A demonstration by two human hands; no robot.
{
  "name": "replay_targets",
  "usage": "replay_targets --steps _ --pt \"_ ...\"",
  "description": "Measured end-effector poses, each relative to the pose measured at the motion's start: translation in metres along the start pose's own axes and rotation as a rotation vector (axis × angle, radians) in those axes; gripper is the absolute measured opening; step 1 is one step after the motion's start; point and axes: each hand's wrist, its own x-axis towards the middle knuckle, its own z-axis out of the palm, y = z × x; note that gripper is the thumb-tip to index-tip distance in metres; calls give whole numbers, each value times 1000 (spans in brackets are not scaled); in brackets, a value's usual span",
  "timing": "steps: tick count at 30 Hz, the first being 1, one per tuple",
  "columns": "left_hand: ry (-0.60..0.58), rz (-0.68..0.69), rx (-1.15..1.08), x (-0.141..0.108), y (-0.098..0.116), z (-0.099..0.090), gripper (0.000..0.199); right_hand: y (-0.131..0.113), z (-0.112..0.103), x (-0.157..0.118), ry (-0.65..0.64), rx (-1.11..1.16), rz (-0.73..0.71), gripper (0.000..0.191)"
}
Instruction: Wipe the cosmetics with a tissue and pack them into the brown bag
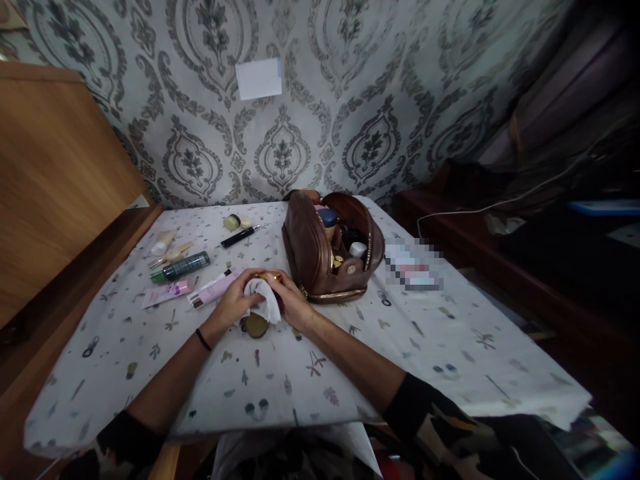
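Note:
My left hand [239, 293], with a dark band at the wrist, is closed on a crumpled white wipe [264, 303]. Close against it, my right hand [295, 303] grips a small gold-coloured object [270, 276], mostly hidden by my fingers and the wipe. Just below the wipe is a round olive-gold piece [256, 325] with a dark edge; I cannot tell whether it rests on the table or hangs from the hands. Beyond my right hand stands a brown cosmetic bag [306, 247], unzipped, with a white-capped jar [357, 250] and several other items inside.
Left of my hands lie a pink tube [213, 288], a smaller pink tube [169, 292], a dark green bottle [183, 267] and a beige tube [163, 242]. A black pen-like stick [239, 237] lies farther back. A blurred-out item [413, 265] is right of the bag, on the patterned tablecloth [320, 373].

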Motion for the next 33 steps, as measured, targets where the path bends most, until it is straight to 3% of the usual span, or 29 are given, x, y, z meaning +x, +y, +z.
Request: replay_targets --steps 11,17,24,33 --pt "-3 11 -4 -2 4 1 46 4 -2 2 -14 -45 -49 49" --pt "61 56 -18 -3 2 4 45 5 -3 3 -59 -98 -120 48" --pt "90 92 61 -5 2 4 51 3 -2 0 -19 -209 -174 52" --pt "91 96 123 -5 5 4 44 1 1 -4 33 -238 -197 42"
